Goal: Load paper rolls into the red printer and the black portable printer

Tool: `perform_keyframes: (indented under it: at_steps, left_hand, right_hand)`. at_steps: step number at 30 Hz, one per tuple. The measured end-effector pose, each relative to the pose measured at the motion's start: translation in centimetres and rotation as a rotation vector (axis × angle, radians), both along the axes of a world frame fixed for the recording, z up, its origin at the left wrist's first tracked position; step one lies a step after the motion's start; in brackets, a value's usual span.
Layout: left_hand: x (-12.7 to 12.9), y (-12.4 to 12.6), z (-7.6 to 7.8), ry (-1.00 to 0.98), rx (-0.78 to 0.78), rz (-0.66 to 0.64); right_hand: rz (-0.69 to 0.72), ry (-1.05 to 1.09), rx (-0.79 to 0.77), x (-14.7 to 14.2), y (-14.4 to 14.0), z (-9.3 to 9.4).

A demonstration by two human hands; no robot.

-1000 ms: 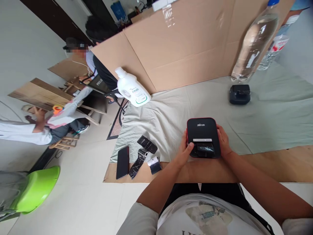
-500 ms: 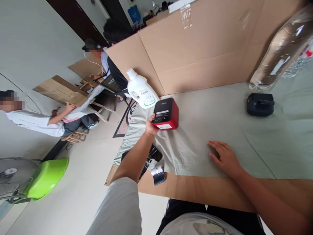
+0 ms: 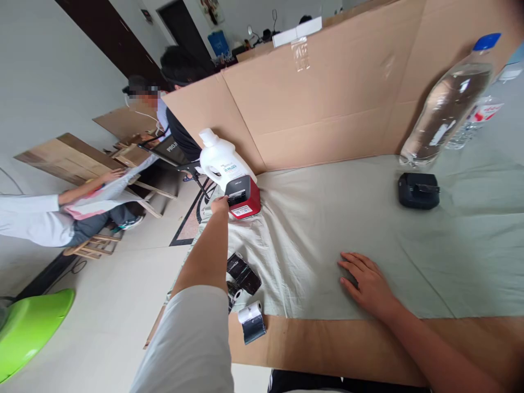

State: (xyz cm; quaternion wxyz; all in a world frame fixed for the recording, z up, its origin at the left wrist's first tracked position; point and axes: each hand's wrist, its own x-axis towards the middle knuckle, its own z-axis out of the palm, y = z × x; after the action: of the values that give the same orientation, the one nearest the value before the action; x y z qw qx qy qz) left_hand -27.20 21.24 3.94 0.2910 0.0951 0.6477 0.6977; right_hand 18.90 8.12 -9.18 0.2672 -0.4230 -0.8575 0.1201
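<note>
My left hand [image 3: 220,205] grips the side of a small red and black printer [image 3: 243,196], which stands on its end on the pale green cloth [image 3: 327,229], right next to a white detergent bottle [image 3: 219,158]. My right hand [image 3: 366,284] lies flat on the cloth near the front, fingers spread, holding nothing. Under my left arm lie black label strips [image 3: 243,274] and a small paper roll [image 3: 251,321] at the table's front left.
A cardboard wall [image 3: 327,93] lines the back of the table. A clear water bottle [image 3: 446,103] and a small black device [image 3: 418,190] stand at the right. Two people sit at wooden boards on the left; a green basin [image 3: 28,327] is on the floor.
My left hand carried the printer from in front of me up and away to the far left, setting it down beside the white bottle. My right hand let go and rests on the cloth.
</note>
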Motion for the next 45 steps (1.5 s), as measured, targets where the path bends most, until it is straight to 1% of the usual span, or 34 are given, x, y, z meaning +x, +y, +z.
perform_keyframes:
  at_steps: [2, 3, 4, 5, 6, 7, 8, 9, 11, 12, 13, 14, 15, 16, 18, 20, 21, 22, 23, 25, 27, 28, 30, 32, 34, 36, 37, 39, 40, 42, 44, 45]
  left_hand:
    - [2.2, 0.0, 0.1, 0.217, -0.090, 0.098]
    - [4.0, -0.1, -0.3, 0.369, -0.126, 0.123]
    - [6.2, -0.3, -0.9, 0.527, -0.138, 0.106]
    - [8.9, -0.7, -1.9, 0.668, -0.122, 0.048]
    - [11.8, -1.5, -3.1, 0.778, -0.076, -0.047]
    - [14.9, -2.6, -4.4, 0.785, 0.002, -0.164]
    - [17.9, -4.0, -5.9, 0.739, 0.068, -0.281]
    - [20.8, -5.7, -7.3, 0.680, 0.115, -0.371]
    - [25.3, -9.3, -9.8, 0.621, 0.128, -0.501]
    - [26.8, -11.0, -10.7, 0.632, 0.109, -0.543]
    - [27.9, -12.5, -11.5, 0.659, 0.099, -0.579]
    - [28.5, -13.8, -12.0, 0.691, 0.096, -0.605]
    - [28.8, -14.7, -12.4, 0.721, 0.096, -0.624]
    - [28.8, -15.4, -12.5, 0.743, 0.099, -0.638]
    - [28.7, -15.9, -12.5, 0.760, 0.098, -0.652]
    - [28.7, -15.8, -12.3, 0.772, 0.088, -0.673]
    - [28.7, -15.6, -12.2, 0.785, 0.085, -0.688]
    - [28.8, -15.5, -12.2, 0.803, 0.083, -0.704]
    - [28.9, -15.3, -12.2, 0.824, 0.084, -0.717]
    - [29.1, -15.2, -12.3, 0.851, 0.098, -0.728]
    - [29.2, -15.2, -12.4, 0.852, 0.125, -0.723]
    - [29.1, -15.3, -12.5, 0.846, 0.136, -0.720]
    - [29.0, -15.3, -12.7, 0.824, 0.146, -0.716]
    - [28.9, -15.3, -12.8, 0.782, 0.156, -0.717]
    - [28.8, -15.3, -12.8, 0.691, 0.177, -0.726]
    - [28.7, -15.3, -12.8, 0.541, 0.206, -0.757]
    - [28.6, -15.3, -12.7, 0.452, 0.225, -0.782]
    - [28.4, -15.3, -12.6, 0.277, 0.274, -0.848]
    - [28.3, -15.4, -12.5, 0.203, 0.304, -0.883]
    - [28.0, -15.5, -12.3, 0.091, 0.351, -0.919]
    - [27.7, -15.6, -11.9, -0.003, 0.366, -0.917]
    - [27.6, -15.6, -11.6, -0.047, 0.365, -0.906]
  right_hand:
    - [-0.001, -0.022, -0.017, -0.3, 0.2, 0.5]
    - [0.000, -0.038, -0.029, -0.4, 0.2, 0.7]
    - [-0.001, -0.058, -0.046, -0.6, 0.2, 1.0]
    - [-0.003, -0.082, -0.066, -0.7, 0.1, 1.3]
    - [-0.003, -0.110, -0.087, -0.8, -0.1, 1.5]
    - [-0.002, -0.140, -0.106, -0.9, -0.6, 1.6]
    - [0.006, -0.171, -0.122, -0.9, -1.2, 1.6]
    - [0.025, -0.200, -0.131, -0.7, -1.9, 1.6]
    - [0.106, -0.247, -0.140, 0.0, -3.4, 1.4]
    - [0.167, -0.265, -0.143, 0.6, -3.7, 1.4]
    - [0.218, -0.278, -0.145, 1.3, -3.6, 1.4]
    - [0.241, -0.285, -0.144, 2.1, -2.9, 1.6]
    - [0.238, -0.285, -0.140, 3.0, -1.4, 2.0]
    - [0.156, -0.274, -0.126, 4.0, 0.6, 2.5]
    - [-0.123, -0.226, -0.066, 6.0, 6.3, 4.0]
    - [-0.359, -0.150, 0.023, 7.9, 12.8, 5.6]
    - [-0.461, -0.121, 0.043, 8.8, 15.7, 6.3]
    - [-0.555, -0.109, 0.027, 9.5, 18.3, 6.7]
    - [-0.662, -0.095, -0.028, 10.2, 20.4, 6.9]
    - [-0.828, -0.042, -0.198, 11.3, 23.0, 6.5]
    - [-0.883, 0.011, -0.316, 11.8, 23.8, 5.5]
    - [-0.880, 0.033, -0.335, 11.9, 23.7, 4.9]
    - [-0.861, 0.072, -0.316, 11.8, 22.9, 4.2]
    - [-0.817, 0.117, -0.266, 11.0, 21.3, 4.2]
    - [-0.693, 0.163, -0.207, 9.5, 18.8, 4.8]
    - [-0.491, 0.192, -0.136, 7.2, 15.3, 5.5]
    - [-0.396, 0.201, -0.101, 5.9, 13.1, 5.8]
    - [-0.249, 0.206, -0.040, 2.9, 8.3, 6.2]
    - [-0.195, 0.202, -0.015, 1.4, 5.9, 6.2]
    - [-0.146, 0.185, 0.015, -1.4, 1.3, 6.2]
    - [-0.106, 0.149, 0.019, -3.4, -2.1, 5.9]
    - [-0.083, 0.140, 0.005, -3.9, -3.1, 5.8]
